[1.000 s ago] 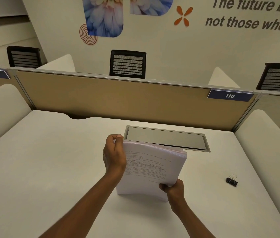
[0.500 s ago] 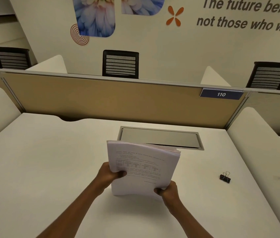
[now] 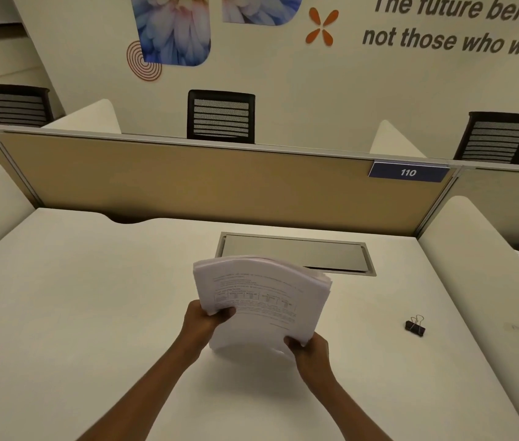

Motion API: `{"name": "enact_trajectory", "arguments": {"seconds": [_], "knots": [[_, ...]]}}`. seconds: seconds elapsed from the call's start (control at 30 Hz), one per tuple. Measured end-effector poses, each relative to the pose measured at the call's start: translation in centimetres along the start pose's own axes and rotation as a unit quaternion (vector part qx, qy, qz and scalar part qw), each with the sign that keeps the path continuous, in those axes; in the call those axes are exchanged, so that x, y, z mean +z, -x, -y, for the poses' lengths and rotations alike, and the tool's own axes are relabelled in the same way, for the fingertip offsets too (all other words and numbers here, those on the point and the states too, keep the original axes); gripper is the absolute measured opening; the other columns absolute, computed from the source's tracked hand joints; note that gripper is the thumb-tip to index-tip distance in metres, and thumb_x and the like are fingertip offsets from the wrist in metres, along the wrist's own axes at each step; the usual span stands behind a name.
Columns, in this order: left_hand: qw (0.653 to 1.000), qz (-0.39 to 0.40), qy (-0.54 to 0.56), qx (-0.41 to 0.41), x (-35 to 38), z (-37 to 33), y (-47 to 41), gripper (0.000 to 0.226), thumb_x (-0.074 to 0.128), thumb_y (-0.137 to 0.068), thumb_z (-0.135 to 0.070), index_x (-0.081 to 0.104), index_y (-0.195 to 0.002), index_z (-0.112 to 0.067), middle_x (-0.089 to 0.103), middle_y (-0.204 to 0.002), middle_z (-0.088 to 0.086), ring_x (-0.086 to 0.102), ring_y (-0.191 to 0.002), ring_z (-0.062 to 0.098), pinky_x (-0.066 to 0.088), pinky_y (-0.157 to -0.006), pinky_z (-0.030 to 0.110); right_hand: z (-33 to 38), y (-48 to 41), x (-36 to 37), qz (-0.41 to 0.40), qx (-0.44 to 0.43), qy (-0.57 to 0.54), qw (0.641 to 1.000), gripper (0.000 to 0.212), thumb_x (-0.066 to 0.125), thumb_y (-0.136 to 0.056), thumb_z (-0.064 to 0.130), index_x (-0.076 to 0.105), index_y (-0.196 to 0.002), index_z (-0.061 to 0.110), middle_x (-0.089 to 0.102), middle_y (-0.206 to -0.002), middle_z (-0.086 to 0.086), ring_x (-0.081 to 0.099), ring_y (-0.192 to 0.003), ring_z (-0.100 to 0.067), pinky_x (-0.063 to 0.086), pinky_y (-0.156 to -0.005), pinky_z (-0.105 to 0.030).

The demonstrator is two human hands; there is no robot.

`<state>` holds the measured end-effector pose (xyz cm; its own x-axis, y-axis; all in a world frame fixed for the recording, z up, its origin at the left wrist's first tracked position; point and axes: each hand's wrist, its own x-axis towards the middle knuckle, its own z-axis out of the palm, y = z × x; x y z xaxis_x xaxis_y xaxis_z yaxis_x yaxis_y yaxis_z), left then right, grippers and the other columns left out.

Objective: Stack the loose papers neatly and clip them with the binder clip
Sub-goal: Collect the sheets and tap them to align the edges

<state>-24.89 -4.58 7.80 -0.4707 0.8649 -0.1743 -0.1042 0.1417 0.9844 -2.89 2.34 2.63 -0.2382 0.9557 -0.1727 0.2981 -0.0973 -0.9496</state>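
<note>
Head view, white desk point(image 3: 76, 313), tan partition point(image 3: 188, 183), binder clip point(image 3: 415, 326) lying apart

You have the thick stack of white printed papers point(image 3: 261, 300) before the recessed metal desk hatch point(image 3: 294, 253) (small black binder clip point(image 3: 415, 326) well right) on the white desk point(image 3: 76, 297).

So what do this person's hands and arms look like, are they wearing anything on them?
Nothing that shows. The left hand and right hand are bare: no gloves, rings or watch visible. Both forearms are uncovered up to the frame's edge, so no sleeves appear. The fingers look unadorned.
</note>
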Motion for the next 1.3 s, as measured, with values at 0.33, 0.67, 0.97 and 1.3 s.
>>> {"name": "enact_trajectory", "arguments": {"seconds": [0.33, 0.67, 0.97, 1.3], "knots": [[0.998, -0.051, 0.014, -0.029, 2.0, 0.8, -0.7, 0.028, 0.082, -0.071, -0.007, 0.071, -0.092, -0.020, 0.074, -0.095, 0.007, 0.068, -0.091, 0.028, 0.056, -0.079, 0.038, -0.4, -0.1, 0.8, -0.047, 0.035, -0.057, 0.997, 0.026, 0.066, -0.076, -0.003, 0.064, -0.087, 0.020, 0.071, -0.089, -0.001, 0.065, -0.084, -0.021, 0.055, -0.071, -0.031], [0.999, -0.046, -0.002, -0.026, 2.0, 0.6, -0.9, 0.025, 0.081, -0.073, -0.009, 0.071, -0.085, -0.028, 0.075, -0.083, -0.008, 0.068, -0.088, 0.024, 0.057, -0.075, 0.035, -0.8, -0.5, 0.7, -0.040, 0.037, -0.050, 0.997, 0.023, 0.070, -0.075, 0.002, 0.064, -0.076, 0.025, 0.073, -0.085, -0.003, 0.066, -0.085, -0.032, 0.056, -0.074, -0.041], [0.999, -0.036, 0.013, -0.023, 1.4, 0.7, -0.9, 0.025, 0.078, -0.075, -0.004, 0.072, -0.086, -0.025, 0.077, -0.080, -0.007, 0.069, -0.089, 0.026, 0.055, -0.074, 0.033, 5.2, 0.6, -0.9, -0.043, -0.059, -0.143, 0.987, 0.035, 0.072, -0.069, 0.015, 0.065, -0.103, 0.010, 0.070, -0.098, -0.006, 0.067, -0.092, -0.021, 0.057, -0.068, -0.022], [0.999, -0.028, 0.011, -0.014, 1.3, 1.2, -1.0, 0.026, 0.077, -0.076, -0.006, 0.069, -0.094, -0.023, 0.074, -0.097, 0.005, 0.067, -0.093, 0.030, 0.057, -0.080, 0.040, 14.7, 0.4, -2.2, -0.142, -0.217, -0.138, 0.956, 0.038, 0.058, -0.078, 0.051, 0.061, -0.098, 0.019, 0.070, -0.090, -0.011, 0.065, -0.088, -0.027, 0.055, -0.075, -0.034]]}}
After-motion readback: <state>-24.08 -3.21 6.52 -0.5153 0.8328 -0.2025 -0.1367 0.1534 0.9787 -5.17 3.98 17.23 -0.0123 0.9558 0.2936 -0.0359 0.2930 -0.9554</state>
